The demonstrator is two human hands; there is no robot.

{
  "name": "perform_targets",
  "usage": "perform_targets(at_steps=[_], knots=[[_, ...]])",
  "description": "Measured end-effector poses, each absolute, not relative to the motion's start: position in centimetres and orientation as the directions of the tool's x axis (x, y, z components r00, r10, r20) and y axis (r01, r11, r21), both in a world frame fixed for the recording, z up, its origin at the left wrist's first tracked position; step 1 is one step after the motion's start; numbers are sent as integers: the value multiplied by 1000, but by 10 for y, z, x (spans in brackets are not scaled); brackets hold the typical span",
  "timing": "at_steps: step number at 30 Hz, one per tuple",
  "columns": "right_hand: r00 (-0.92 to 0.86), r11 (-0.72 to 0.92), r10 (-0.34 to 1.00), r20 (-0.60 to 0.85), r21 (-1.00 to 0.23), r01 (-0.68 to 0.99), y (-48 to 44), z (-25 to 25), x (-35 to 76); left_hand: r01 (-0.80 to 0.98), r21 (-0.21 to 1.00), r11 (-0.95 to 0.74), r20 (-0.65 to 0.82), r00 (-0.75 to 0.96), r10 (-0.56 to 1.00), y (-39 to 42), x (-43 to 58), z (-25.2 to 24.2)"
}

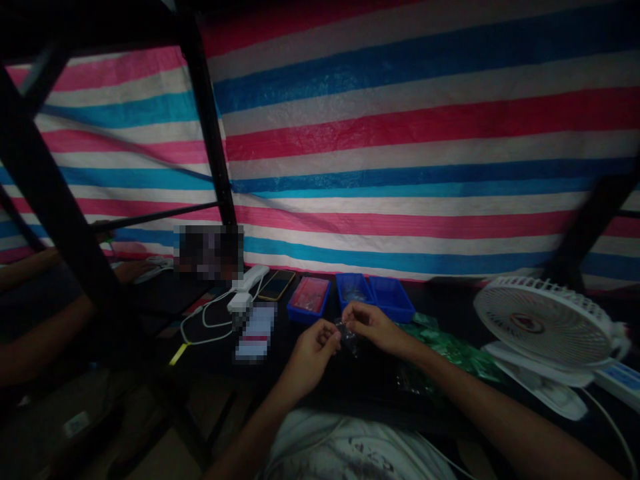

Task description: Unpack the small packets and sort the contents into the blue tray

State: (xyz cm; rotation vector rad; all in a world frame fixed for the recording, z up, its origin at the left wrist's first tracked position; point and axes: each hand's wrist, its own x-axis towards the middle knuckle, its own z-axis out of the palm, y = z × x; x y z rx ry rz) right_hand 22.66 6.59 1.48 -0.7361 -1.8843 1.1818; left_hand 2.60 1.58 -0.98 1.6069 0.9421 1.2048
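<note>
Dimly, a small, see-through, crinkled bag [351, 341] glints above the bench [357, 387], nearer than the blue trays [393, 298], pinched in the grip of the left hand [314, 350] and right hand [376, 328].

This looks like a makeshift workshop, a dim bench area for small hand work. Striped plastic tarpaulin [400, 120] serves as the wall across the upper frame, and black metal posts [205, 113] cut through the left side. A dark workbench [357, 393] runs across the middle, carrying small blue plastic bins [306, 317] at centre and a heap of green plastic packaging [457, 353] to their right. A white desk fan [530, 323] stands at far right; a co-worker's arm [45, 333] reaches in at left.
</note>
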Motion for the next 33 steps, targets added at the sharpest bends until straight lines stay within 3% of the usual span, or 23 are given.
perform_targets(at_steps=[21,33], knots=[[-531,354,808,256,-931,91,61,19,225,12,953,-303,295,205,933,17,27,-7],[-602,324,759,248,-946,18,58,18,223,-15,951,-310,308,170,936,20,27,-9]])
